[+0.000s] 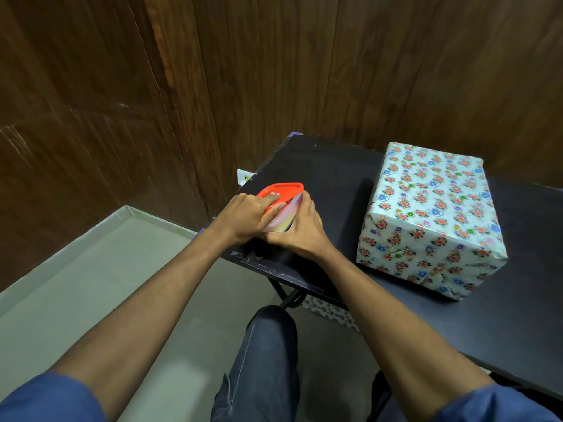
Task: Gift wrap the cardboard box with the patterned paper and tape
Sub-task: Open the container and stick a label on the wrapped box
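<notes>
The cardboard box [432,214] stands on the black table [320,175], fully covered in pale paper with a small flower pattern, its folded end flaps facing me. At the table's left corner both hands hold a small container [283,219] with a pastel striped body and a red-orange lid [281,190]. My left hand [243,220] grips the lid's near edge with curled fingers. My right hand [300,231] wraps round the container's body. No tape is visible.
A wood-panelled wall runs behind and left of the table. A white wall socket [244,176] shows by the table's left edge. A scrap of patterned paper [329,310] lies on the floor under the table. My knees are below the near edge.
</notes>
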